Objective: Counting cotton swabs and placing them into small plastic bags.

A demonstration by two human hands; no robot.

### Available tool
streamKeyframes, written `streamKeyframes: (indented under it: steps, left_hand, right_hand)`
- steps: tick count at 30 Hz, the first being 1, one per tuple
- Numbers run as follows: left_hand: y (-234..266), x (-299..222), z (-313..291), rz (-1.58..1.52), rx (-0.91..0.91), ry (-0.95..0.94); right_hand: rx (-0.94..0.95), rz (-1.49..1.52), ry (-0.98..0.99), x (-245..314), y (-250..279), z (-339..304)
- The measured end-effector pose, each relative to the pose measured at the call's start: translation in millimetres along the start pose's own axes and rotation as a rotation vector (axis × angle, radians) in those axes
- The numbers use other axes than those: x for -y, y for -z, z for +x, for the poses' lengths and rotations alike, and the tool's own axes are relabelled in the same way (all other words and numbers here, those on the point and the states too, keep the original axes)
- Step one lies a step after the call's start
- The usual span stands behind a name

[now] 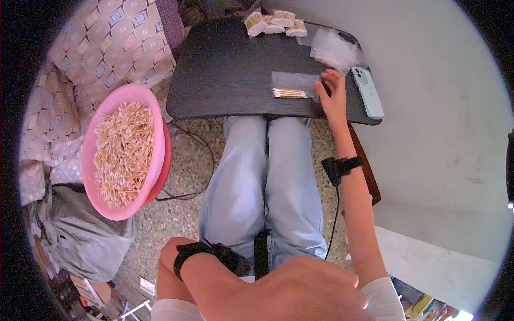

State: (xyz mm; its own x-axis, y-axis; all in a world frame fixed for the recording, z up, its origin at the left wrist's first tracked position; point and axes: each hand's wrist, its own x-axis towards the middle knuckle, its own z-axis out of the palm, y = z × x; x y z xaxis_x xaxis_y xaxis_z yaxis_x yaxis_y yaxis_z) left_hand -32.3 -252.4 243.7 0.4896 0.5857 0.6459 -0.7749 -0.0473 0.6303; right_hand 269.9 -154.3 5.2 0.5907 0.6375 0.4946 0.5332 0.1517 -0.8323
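Observation:
My right hand (333, 96) rests at the right side of the dark table, thumb and fingers apart, holding nothing I can see. Its thumb is at the right edge of a clear plastic bag (284, 80), which has several cotton swabs (289, 93) lined up along its near side. The fingertips reach toward a pile of clear plastic bags (334, 49). Close to the camera, my left hand (289, 289) is bent back across my body toward my right upper arm. Its fingers are mostly out of sight, so I cannot make out a grip.
At left, a pink basin (160, 134) heaped with loose cotton swabs (124, 152) sits on something red. Several filled swab packs (274, 22) lie at the far edge of the black table (225, 69). A white phone (368, 93) lies at right, beside the wall (428, 107).

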Motion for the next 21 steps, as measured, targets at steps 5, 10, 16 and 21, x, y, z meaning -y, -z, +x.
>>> streamKeyframes:
  steps: [5, 10, 16, 21]
  left_hand:
    - [6.8, 1.2, -2.6, -0.019, 0.163, 0.055]
    - [12.0, 13.2, -5.1, 0.211, 0.332, -0.165]
    - [18.1, 14.5, 11.5, 0.418, 0.354, -0.382]
    - [21.3, 8.4, 12.9, 0.579, 0.330, -0.434]
  right_hand:
    - [0.012, -0.045, 0.018, 1.9, -0.2, -1.9]
    - [0.021, -0.036, 0.012, -1.1, 0.1, -2.2]
    - [0.024, -0.006, 0.019, -3.7, 0.7, -1.9]
    - [0.035, -0.059, 0.015, -1.4, 4.2, -1.6]
